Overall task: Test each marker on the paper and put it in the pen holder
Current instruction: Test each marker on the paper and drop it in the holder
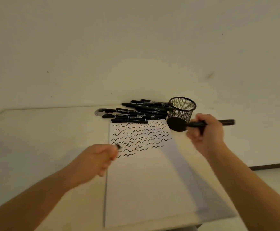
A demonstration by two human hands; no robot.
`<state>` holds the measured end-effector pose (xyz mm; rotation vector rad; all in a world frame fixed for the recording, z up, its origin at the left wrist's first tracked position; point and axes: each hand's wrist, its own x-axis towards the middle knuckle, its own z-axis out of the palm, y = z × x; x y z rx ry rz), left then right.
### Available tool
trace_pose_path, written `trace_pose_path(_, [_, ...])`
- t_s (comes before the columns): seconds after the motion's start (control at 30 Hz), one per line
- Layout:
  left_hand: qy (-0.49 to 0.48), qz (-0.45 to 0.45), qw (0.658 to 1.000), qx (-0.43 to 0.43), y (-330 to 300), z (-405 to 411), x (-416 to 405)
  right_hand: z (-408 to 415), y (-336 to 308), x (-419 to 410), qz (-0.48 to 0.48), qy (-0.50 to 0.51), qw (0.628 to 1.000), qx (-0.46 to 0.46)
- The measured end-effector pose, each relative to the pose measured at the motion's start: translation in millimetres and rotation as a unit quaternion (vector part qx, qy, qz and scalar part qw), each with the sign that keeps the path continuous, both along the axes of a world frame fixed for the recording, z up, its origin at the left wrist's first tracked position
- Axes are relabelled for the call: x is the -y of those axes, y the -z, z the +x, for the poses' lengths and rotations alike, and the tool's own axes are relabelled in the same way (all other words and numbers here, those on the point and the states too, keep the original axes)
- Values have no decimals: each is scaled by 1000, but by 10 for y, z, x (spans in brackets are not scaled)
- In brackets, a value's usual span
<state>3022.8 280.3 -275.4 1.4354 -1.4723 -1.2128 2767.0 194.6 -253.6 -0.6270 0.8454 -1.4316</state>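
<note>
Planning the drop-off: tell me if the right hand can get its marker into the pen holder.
Probably yes: the right hand grips the marker right beside the mesh pen holder, whose open top looks unobstructed.

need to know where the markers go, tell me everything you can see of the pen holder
The pen holder is a round black cup of what looks like wire mesh, with a solid rim and a solid dark base. It stands on the table, looking tilted under the wide lens, at the paper's far right corner, just right of the marker pile. No marker shows inside it. The right hand holds a marker beside it; whether they touch is unclear.
</note>
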Motion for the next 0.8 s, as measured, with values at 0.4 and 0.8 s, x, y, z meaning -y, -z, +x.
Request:
trace_pose_path(0.4, [-32, -142, 966, 216, 373, -116, 510, 630, 526, -65, -122, -121, 898, -404])
trace_pose_path(0.8, [-29, -143, 977, 159, 578, -24, 575, 522, 682, -97, -151, -124, 845, -498])
